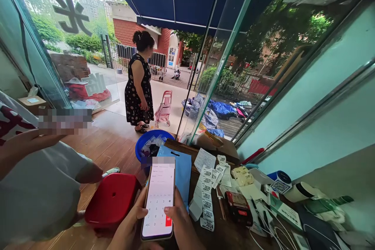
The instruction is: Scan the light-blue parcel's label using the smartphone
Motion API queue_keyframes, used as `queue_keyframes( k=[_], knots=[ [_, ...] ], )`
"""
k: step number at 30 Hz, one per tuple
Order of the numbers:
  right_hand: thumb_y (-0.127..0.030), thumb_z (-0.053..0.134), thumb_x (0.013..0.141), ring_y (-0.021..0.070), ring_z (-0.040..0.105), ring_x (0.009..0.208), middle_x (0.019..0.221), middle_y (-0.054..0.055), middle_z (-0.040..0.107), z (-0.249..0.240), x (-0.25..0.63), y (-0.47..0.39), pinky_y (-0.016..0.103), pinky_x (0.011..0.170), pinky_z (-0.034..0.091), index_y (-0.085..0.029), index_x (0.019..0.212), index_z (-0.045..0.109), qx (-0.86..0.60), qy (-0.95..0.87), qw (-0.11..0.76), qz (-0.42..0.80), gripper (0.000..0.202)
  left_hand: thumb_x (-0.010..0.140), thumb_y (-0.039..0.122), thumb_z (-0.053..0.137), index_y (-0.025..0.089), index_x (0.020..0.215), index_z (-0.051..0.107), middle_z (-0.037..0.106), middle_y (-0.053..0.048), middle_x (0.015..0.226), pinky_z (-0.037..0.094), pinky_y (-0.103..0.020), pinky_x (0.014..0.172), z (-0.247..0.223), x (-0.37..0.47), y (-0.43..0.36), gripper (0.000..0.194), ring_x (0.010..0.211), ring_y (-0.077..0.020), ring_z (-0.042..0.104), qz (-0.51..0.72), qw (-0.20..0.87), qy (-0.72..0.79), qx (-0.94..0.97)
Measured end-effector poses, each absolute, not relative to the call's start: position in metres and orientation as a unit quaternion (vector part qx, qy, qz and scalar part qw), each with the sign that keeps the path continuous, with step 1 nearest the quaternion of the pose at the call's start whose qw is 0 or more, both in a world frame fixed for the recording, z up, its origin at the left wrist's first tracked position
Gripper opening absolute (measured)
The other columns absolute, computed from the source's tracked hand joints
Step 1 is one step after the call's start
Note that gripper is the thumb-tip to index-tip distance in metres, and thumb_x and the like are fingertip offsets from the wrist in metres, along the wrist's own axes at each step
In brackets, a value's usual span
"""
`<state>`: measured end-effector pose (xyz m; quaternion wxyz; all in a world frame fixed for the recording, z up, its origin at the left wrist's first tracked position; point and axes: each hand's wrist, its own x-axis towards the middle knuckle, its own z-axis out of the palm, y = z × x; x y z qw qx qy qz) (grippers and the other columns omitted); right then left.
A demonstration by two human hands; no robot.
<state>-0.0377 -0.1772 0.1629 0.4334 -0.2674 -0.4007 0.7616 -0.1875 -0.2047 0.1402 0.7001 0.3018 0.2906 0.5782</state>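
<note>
A smartphone (159, 199) is held upright between both hands, its lit screen showing a form and a number keypad with a red key. My left hand (137, 211) wraps round the phone's left edge, thumb over the keypad side. Along the right edge, my right hand (178, 215) grips it, its thumb near the red key. Behind the phone lies a light blue plastic bag (183, 174) with a cut-out handle. Strips of numbered labels (207, 199) lie on the dark table just right of my right hand.
A red stool (113, 201) and a person in a pale top (38, 187) are at left. A blue bin (140, 140) stands ahead. Another person (139, 82) stands by a pink trolley (164, 109) at the doorway. A red-black device (238, 208) and cables crowd the table.
</note>
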Motion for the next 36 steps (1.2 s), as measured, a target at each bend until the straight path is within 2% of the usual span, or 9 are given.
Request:
queue_keyframes(
  k=[4, 10, 16, 21, 23, 25, 30, 36],
  knots=[
    [-0.030, 0.061, 0.067, 0.0257, 0.060, 0.100, 0.109, 0.005, 0.066, 0.161, -0.036, -0.180, 0.040, 0.087, 0.045, -0.022, 0.121, 0.050, -0.306, -0.437, 0.420, 0.734, 0.056, 0.070, 0.030, 0.062, 0.030, 0.119, 0.063, 0.054, 0.004, 0.136, 0.011, -0.046, 0.119, 0.147, -0.182, -0.205, 0.049, 0.145, -0.0292, 0.009, 0.596, 0.678, 0.313, 0.295],
    [-0.042, 0.072, 0.068, 0.0294, 0.058, 0.108, 0.117, 0.011, 0.063, 0.159, -0.037, -0.180, 0.045, 0.092, 0.046, -0.021, 0.124, 0.043, -0.288, -0.463, 0.420, 0.725, 0.067, 0.065, 0.028, 0.060, 0.029, 0.118, 0.064, 0.060, 0.002, 0.130, 0.011, -0.045, 0.119, 0.156, -0.182, -0.205, 0.052, 0.144, -0.0308, 0.016, 0.578, 0.696, 0.326, 0.274],
    [-0.033, 0.074, 0.067, 0.0302, 0.056, 0.113, 0.122, 0.011, 0.061, 0.162, -0.040, -0.178, 0.046, 0.095, 0.044, -0.021, 0.125, 0.041, -0.290, -0.459, 0.426, 0.724, 0.068, 0.065, 0.034, 0.063, 0.028, 0.120, 0.061, 0.054, 0.001, 0.136, 0.024, -0.051, 0.114, 0.135, -0.185, -0.200, 0.056, 0.141, -0.0361, 0.021, 0.579, 0.706, 0.317, 0.256],
    [-0.031, 0.066, 0.069, 0.0283, 0.060, 0.105, 0.118, 0.009, 0.064, 0.171, -0.036, -0.179, 0.042, 0.088, 0.046, -0.020, 0.126, 0.044, -0.296, -0.443, 0.414, 0.738, 0.062, 0.048, 0.025, 0.073, 0.027, 0.123, 0.059, 0.065, -0.005, 0.122, 0.040, -0.051, 0.101, 0.113, -0.188, -0.193, 0.076, 0.131, -0.0432, 0.038, 0.557, 0.715, 0.350, 0.236],
    [-0.032, 0.064, 0.069, 0.0272, 0.060, 0.104, 0.115, 0.007, 0.064, 0.174, -0.036, -0.180, 0.041, 0.089, 0.046, -0.021, 0.125, 0.046, -0.293, -0.430, 0.412, 0.748, 0.060, 0.056, 0.029, 0.071, 0.029, 0.132, 0.050, 0.065, -0.005, 0.122, 0.043, -0.049, 0.097, 0.118, -0.187, -0.195, 0.079, 0.128, -0.0413, 0.043, 0.537, 0.727, 0.377, 0.203],
    [-0.032, 0.066, 0.068, 0.0274, 0.059, 0.106, 0.116, 0.007, 0.064, 0.175, -0.036, -0.180, 0.042, 0.092, 0.045, -0.021, 0.125, 0.046, -0.286, -0.430, 0.420, 0.746, 0.061, 0.064, 0.031, 0.067, 0.028, 0.136, 0.044, 0.064, -0.005, 0.125, 0.041, -0.048, 0.100, 0.127, -0.185, -0.197, 0.076, 0.128, -0.0385, 0.044, 0.536, 0.726, 0.386, 0.190],
    [-0.033, 0.073, 0.066, 0.0280, 0.060, 0.107, 0.117, 0.010, 0.064, 0.166, -0.038, -0.182, 0.041, 0.091, 0.046, -0.019, 0.126, 0.043, -0.309, -0.452, 0.422, 0.723, 0.068, 0.052, 0.028, 0.076, 0.024, 0.119, 0.063, 0.066, -0.005, 0.121, 0.031, -0.049, 0.108, 0.132, -0.185, -0.195, 0.068, 0.131, -0.0422, 0.037, 0.575, 0.693, 0.335, 0.277],
    [-0.038, 0.073, 0.065, 0.0290, 0.059, 0.105, 0.114, 0.010, 0.064, 0.160, -0.036, -0.182, 0.042, 0.088, 0.048, -0.020, 0.129, 0.040, -0.310, -0.423, 0.421, 0.741, 0.074, 0.057, 0.027, 0.071, 0.026, 0.123, 0.060, 0.070, -0.005, 0.110, 0.039, -0.050, 0.098, 0.122, -0.191, -0.195, 0.066, 0.123, -0.0437, 0.045, 0.558, 0.706, 0.321, 0.296]
  ],
)
